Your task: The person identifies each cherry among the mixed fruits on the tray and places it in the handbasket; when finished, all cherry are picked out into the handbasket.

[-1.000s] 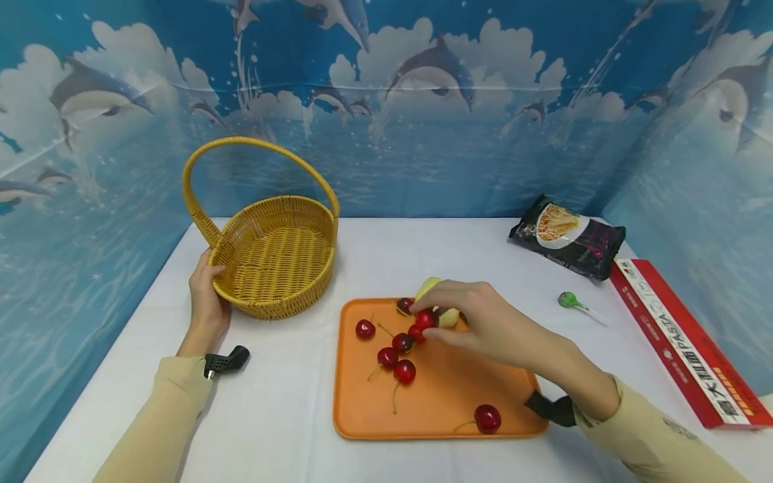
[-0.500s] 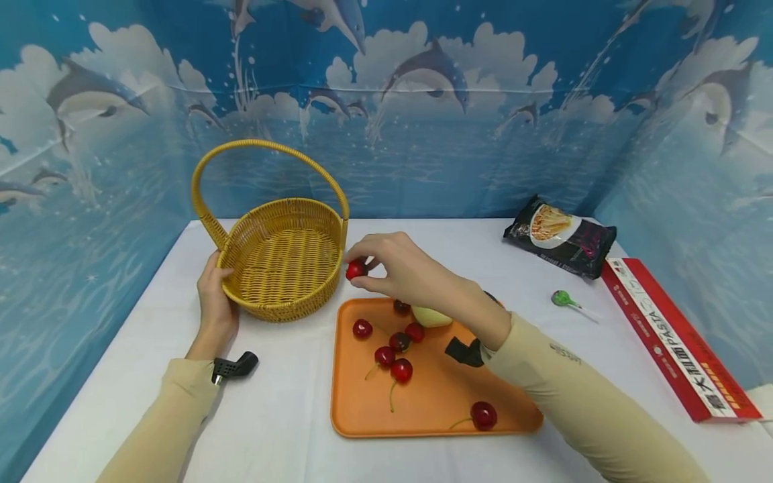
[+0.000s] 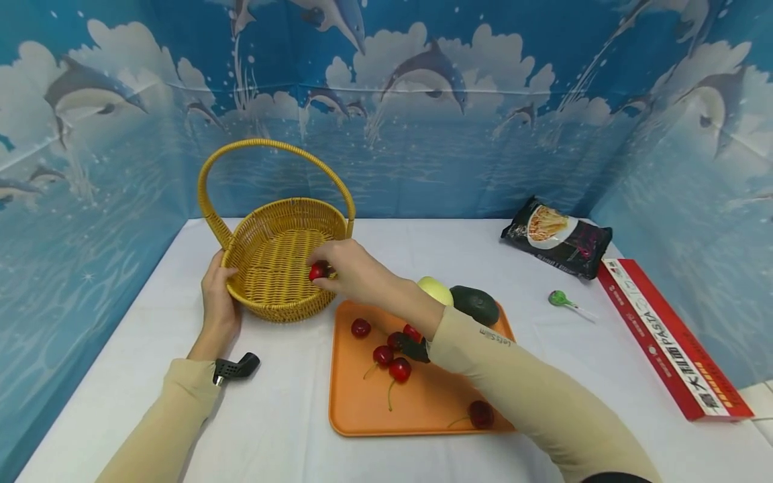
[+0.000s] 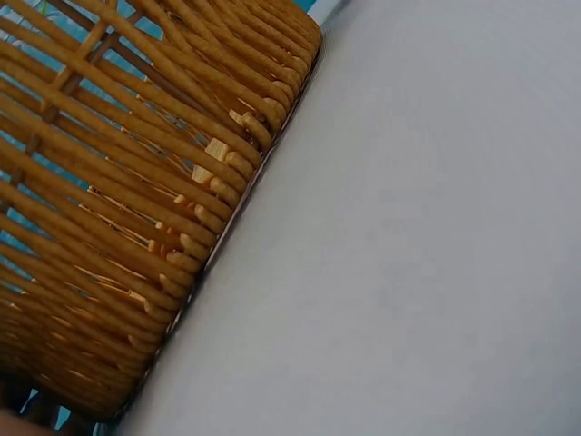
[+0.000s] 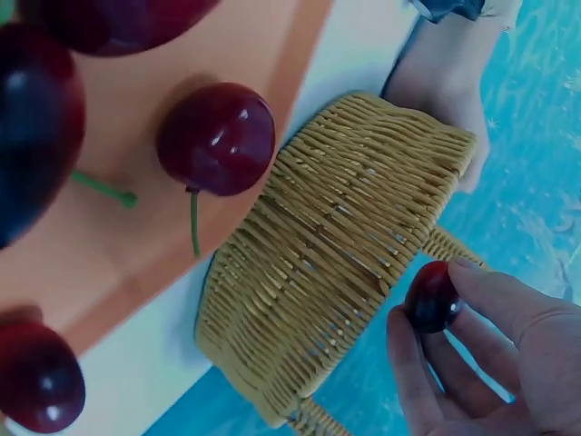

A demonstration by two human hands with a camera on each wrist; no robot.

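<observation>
Between thumb and fingertips, my right hand (image 3: 359,272) pinches a dark red cherry (image 3: 317,270) over the right side of the yellow wicker basket (image 3: 284,310). In the right wrist view the same cherry (image 5: 432,297) shows at the fingertips, beyond the basket's rim. My left hand (image 3: 219,298) grips the basket's left rim, with the thumb over the edge. The basket's woven side (image 4: 136,200) fills much of the left wrist view. Several more cherries (image 3: 400,369) lie on the orange tray (image 3: 362,419), some with green stems; my right forearm covers part of it.
A yellow-green fruit (image 3: 436,290) and a dark green avocado-like fruit (image 3: 474,305) sit at the tray's back. To the right are a green lollipop (image 3: 560,298), a black food packet (image 3: 557,238) and a red pasta box (image 3: 673,339). The basket's handle (image 3: 274,143) arches above it.
My right hand has lifted a cherry from the tray and carried it left to the basket. The basket and my left hand appear slightly further right in the view.
</observation>
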